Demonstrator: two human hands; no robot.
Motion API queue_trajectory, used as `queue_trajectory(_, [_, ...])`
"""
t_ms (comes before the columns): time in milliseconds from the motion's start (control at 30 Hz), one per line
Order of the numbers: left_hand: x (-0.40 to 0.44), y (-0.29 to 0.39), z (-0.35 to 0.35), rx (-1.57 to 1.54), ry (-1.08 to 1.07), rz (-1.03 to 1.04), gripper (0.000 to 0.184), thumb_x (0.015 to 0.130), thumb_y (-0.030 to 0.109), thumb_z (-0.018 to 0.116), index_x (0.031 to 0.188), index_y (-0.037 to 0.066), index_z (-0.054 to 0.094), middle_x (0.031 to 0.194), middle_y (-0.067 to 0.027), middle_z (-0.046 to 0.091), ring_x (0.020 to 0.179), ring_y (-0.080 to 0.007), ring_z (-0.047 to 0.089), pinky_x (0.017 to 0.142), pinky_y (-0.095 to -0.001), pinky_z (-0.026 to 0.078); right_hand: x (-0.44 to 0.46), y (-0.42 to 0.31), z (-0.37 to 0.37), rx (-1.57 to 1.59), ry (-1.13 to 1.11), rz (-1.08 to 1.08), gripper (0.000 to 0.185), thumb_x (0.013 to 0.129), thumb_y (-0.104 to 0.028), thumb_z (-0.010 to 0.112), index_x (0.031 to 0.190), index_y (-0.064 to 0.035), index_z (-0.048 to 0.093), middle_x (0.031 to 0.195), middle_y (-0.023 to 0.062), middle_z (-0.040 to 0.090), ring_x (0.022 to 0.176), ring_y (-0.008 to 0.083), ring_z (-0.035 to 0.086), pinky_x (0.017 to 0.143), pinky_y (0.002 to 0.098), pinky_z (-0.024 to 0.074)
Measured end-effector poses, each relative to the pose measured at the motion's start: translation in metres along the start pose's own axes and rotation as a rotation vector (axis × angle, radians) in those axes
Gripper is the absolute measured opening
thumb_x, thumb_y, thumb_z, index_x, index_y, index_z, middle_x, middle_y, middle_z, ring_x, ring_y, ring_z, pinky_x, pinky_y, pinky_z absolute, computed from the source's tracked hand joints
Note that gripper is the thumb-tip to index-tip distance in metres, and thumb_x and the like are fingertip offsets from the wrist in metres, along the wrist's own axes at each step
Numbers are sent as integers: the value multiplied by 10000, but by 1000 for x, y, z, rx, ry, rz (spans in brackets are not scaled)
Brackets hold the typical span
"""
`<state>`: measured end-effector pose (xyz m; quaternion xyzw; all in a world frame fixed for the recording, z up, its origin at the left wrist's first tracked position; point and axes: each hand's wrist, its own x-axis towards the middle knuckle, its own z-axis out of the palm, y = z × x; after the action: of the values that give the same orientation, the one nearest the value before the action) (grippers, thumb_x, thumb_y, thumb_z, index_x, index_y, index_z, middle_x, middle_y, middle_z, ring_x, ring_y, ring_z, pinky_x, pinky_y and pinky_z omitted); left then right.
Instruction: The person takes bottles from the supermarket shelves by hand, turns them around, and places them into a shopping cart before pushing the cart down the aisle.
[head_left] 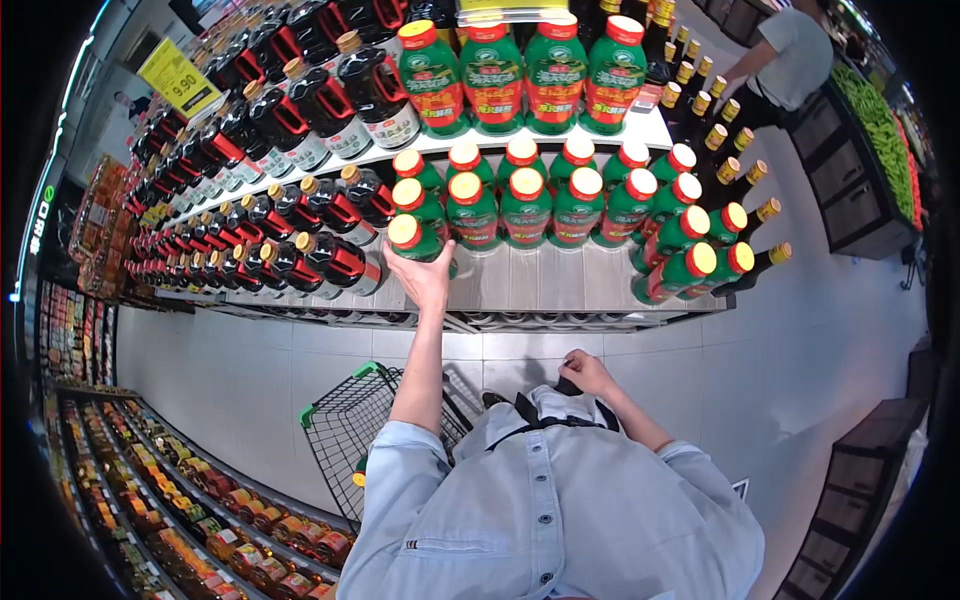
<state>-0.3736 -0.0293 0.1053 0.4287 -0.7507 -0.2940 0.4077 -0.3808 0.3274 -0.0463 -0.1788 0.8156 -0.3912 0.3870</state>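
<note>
My left hand (424, 276) is closed around a green sauce bottle (406, 232) with a yellow-and-red cap, at the front left of a row of matching green bottles (527, 212) on the display's lower level. It stands upright, its lower part hidden by my fingers. More green bottles (554, 80) with red labels line the white upper shelf. Low in front of my body, my right hand (589, 373) has its fingers pinched together beside something black at my waist; what they hold, if anything, I cannot make out.
Dark bottles with red handles (292, 205) fill the display's left side. A wire shopping cart (345, 425) with green corners stands left of my body. Behind the display's right end is a person (795, 55), near a vegetable stand (872, 130). Oil shelves (190, 490) run along the lower left.
</note>
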Motion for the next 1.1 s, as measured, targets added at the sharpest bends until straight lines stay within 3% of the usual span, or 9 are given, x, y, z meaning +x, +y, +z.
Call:
queue_trajectory(300, [-18, 13, -34, -121, 4, -33, 960, 638, 232, 888, 1380, -14, 332, 1291, -206, 496, 1188, -326, 521, 1019, -424, 411, 1, 13, -20, -72, -46, -44, 492, 803, -358, 725, 1122, 3, 625, 960, 186, 688, 879, 303, 679, 802, 377, 535])
queue_trajectory(433, [-25, 22, -85, -291, -105, -70, 768, 676, 175, 873, 1269, -4, 418, 1119, -114, 602, 1014, -226, 596, 923, -366, 471, 1, -42, -26, 80, -165, -139, 458, 877, -350, 682, 1156, 4, 598, 929, 116, 683, 874, 236, 671, 782, 337, 531])
queue_trajectory(500, [-28, 13, -112, -544, -341, -139, 687, 684, 141, 862, 1224, 7, 458, 1120, -94, 597, 995, -192, 589, 902, -359, 476, 1, -88, -32, 212, -217, -188, 430, 925, -328, 654, 1191, 2, 577, 923, 73, 677, 860, 187, 666, 770, 315, 527])
queue_trajectory(567, [-39, 13, -131, -658, -360, -234, 735, 667, 195, 878, 1252, 22, 469, 1169, -106, 594, 1058, -207, 595, 929, -368, 482, -6, -149, -50, 765, -463, 10, 476, 969, -345, 601, 1287, -3, 509, 1104, 99, 647, 1009, 182, 643, 863, 326, 530])
queue_trajectory(600, [-47, 23, -136, -943, -459, -272, 786, 665, 253, 880, 1288, 26, 457, 1205, -122, 584, 1100, -224, 590, 950, -384, 485, -7, -169, -55, 753, -488, 10, 476, 969, -345, 601, 1287, -3, 509, 1104, 99, 647, 1009, 182, 643, 863, 326, 530])
queue_trajectory(667, [-61, 42, -142, -1307, -606, -318, 920, 647, 384, 877, 1361, 38, 412, 1276, -156, 554, 1170, -273, 573, 983, -436, 489, -12, -197, -59, 1209, -961, 13, 536, 975, -314, 595, 1367, 10, 426, 1241, 122, 588, 1129, 172, 596, 934, 332, 519])
queue_trajectory(800, [-83, 61, -134, -1689, -837, -375, 1113, 627, 534, 854, 1467, 75, 288, 1324, -236, 483, 1200, -403, 527, 993, -553, 458, -35, -216, -42, 840, -1125, -157, 557, 956, -241, 630, 1392, 13, 394, 1273, 82, 563, 1161, 172, 554, 976, 357, 470])
queue_trajectory(933, [-92, 69, -123, -1972, -931, -491, 1167, 582, 592, 854, 1456, 82, 273, 1292, -262, 495, 1153, -423, 556, 959, -545, 499, -76, -241, -34, 642, -943, -320, 558, 930, -86, 643, 1400, 17, 360, 1276, 81, 542, 1180, 155, 516, 1008, 335, 421])
queue_trajectory(1100, [-91, 71, -124, -2016, -1006, -516, 1194, 579, 608, 853, 1466, 92, 243, 1267, -271, 485, 1123, -420, 566, 943, -555, 505, -86, -237, -32, 652, -897, -340, 565, 936, -92, 638, 1402, 25, 342, 1283, 82, 534, 1184, 155, 512, 1009, 335, 421])
